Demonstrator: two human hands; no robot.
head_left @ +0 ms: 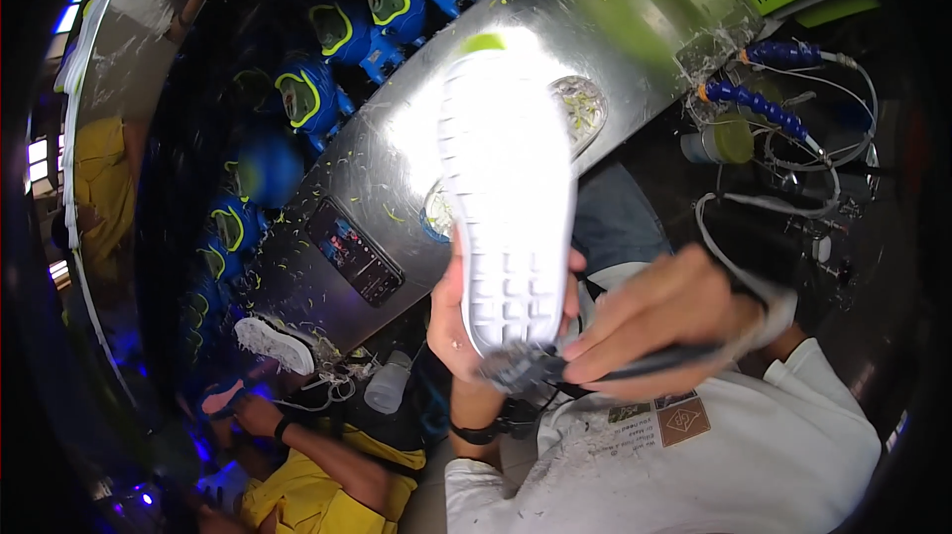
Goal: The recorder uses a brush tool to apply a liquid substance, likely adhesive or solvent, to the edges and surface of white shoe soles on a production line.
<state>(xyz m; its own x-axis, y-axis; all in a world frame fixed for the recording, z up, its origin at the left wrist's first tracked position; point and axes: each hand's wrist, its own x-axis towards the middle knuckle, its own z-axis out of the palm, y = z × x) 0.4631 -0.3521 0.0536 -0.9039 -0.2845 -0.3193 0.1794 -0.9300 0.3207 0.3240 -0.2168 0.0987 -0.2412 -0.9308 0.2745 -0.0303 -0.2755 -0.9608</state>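
Observation:
A white shoe sole, its treaded underside toward me, stands tall in the middle of the view under glaring light. A yellow-green patch shows at its far end. My left hand wraps round the near end, with fingertips showing at the sole's right edge. My right hand, smeared by motion, is closed round the handle of a dark tool. The tool's blurred, rough-looking head lies at the sole's near end; whether it touches the sole I cannot tell.
Beyond the scrap-strewn metal bench stand several blue shoe-shaped holders. A phone and a scrap-covered white sole lie leftward. Blue jointed hoses are at right. A co-worker's hand works at lower left.

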